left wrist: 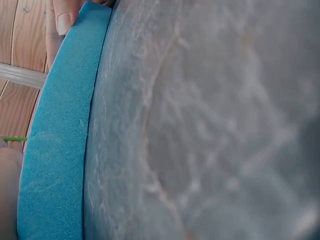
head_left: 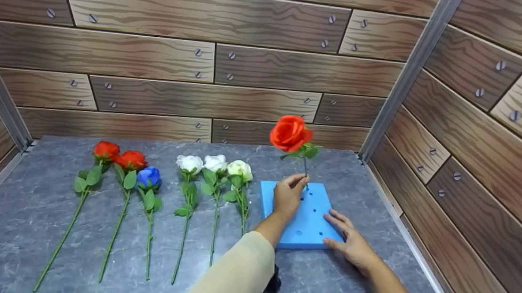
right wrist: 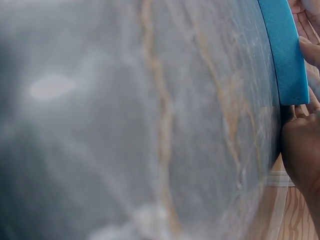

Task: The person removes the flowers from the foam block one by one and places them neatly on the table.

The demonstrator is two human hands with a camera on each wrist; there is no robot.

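My left hand (head_left: pixel 287 197) pinches the thin stem of a red artificial rose (head_left: pixel 291 134), which stands nearly upright with its bloom above the hand. The stem's lower end meets the far part of a light blue foam block (head_left: pixel 289 231) with several small holes in its top. Lying along the block's right edge, my right hand (head_left: pixel 354 243) has its fingers extended and its thumb at the near right corner. In the right wrist view that thumb (right wrist: pixel 310 51) presses against the side of the block (right wrist: pixel 286 50). The left wrist view shows mostly the block's near side (left wrist: pixel 60 125).
Left of the block, a row of artificial roses lies on the grey marbled table (head_left: pixel 324 289): two red ones (head_left: pixel 106 150), a blue one (head_left: pixel 148 177) and three white ones (head_left: pixel 189 164). A small black object (head_left: pixel 273 282) shows beside my left sleeve. Wood-patterned walls (head_left: pixel 476 174) enclose the table.
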